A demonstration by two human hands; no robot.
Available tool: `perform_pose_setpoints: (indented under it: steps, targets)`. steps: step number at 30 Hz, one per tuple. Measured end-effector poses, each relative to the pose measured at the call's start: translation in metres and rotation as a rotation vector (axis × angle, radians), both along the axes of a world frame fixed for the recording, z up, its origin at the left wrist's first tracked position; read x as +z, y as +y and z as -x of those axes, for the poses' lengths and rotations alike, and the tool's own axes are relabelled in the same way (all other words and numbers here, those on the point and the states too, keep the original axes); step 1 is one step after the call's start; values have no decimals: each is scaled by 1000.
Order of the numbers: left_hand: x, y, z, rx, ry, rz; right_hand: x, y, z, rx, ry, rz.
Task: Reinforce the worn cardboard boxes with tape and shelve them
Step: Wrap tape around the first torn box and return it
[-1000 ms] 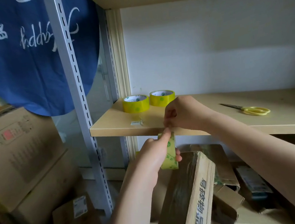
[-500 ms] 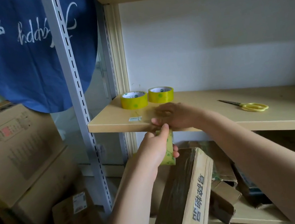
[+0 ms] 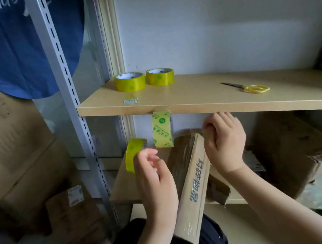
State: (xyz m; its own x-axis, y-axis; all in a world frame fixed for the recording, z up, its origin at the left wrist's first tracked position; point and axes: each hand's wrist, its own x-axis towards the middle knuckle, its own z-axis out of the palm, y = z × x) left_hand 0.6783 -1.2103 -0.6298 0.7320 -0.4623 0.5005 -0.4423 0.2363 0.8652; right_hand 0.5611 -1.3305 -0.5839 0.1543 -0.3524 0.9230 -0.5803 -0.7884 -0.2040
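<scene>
Three tape rolls in view: two flat on the shelf (image 3: 193, 97), i.e. left roll (image 3: 130, 82) and right roll (image 3: 160, 76), just beside each other; the third roll (image 3: 135, 155) is at your left hand (image 3: 152, 175).

Item 1, tape strip (image 3: 162, 129): one end stuck to the shelf's front edge, rest hanging free, lower end just beside the box top.

Item 2, cardboard box (image 3: 193, 191): flat, printed side up, propped on your lap and leaning toward the lower shelf; film or tape sheen already on its left face.

Hands: left fingers (image 3: 149, 153) loosely curled beside the third roll; can't tell if they grip it or only touch it. Right hand (image 3: 225, 140) at the box's top corner, fingers curled as if pinching sthg clear; too thin to confirm.

Risks, as judged:
- Hanging strip may fold on itself or catch your wrist, since it dangles sticky and unsupported.
- Box may slide off your lap; neither hand clearly holds it.
- Third roll may drop if the left-hand hold is as loose as it looks.

Containers:
- Torn box (image 3: 294, 158) on lower shelf, right: open tear, contents not visible.
- Stacked boxes (image 3: 12, 144) on left: closed.
- Small box (image 3: 74, 219) on floor: closed, label on top.

Other: yellow scissors (image 3: 251, 88) on the shelf, well apart from the rolls.
</scene>
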Motion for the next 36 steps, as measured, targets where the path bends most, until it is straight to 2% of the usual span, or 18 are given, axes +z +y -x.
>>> perform_pose_setpoints:
  steps: [2,4,7,9,11,13,17,19,21,24,28,33,36]
  targets:
    - [-37,-7,8,-34,-91,-230,-39,-17,11,-92,57,-330]
    - [-65,-21,6,-94,-167,-540,-62,-39,9,-109,104,-668]
    - [-94,-40,-5,-229,-162,-968,-65,-71,-4,-47,156,-880]
    - [-105,-47,-8,-309,-155,-1075,-58,-87,-18,4,213,-986]
    - [-109,-48,-6,-291,-167,-1071,-51,-92,-31,39,183,-1070]
    - [-113,-45,-4,-260,-192,-1044,-52,-94,-33,9,123,-1004]
    - [-115,-38,0,-237,-286,-1024,-68,-84,-26,-25,-196,-1044]
    - [-117,-33,3,-254,-323,-994,-71,-79,-22,-73,-288,-1021]
    - [-116,-27,2,-319,-262,-943,-70,-71,-16,-131,-271,-939]
    - [-101,-31,-1,-396,-20,-804,-64,-53,-6,-165,-247,-856]
    - [-66,-63,4,-463,153,-699,-58,-21,4,-150,-304,-774]
    - [-23,-89,7,-489,181,-596,-43,15,17,7,-239,-686]
    - [-17,-93,9,-465,207,-586,-44,27,24,-25,-117,-654]
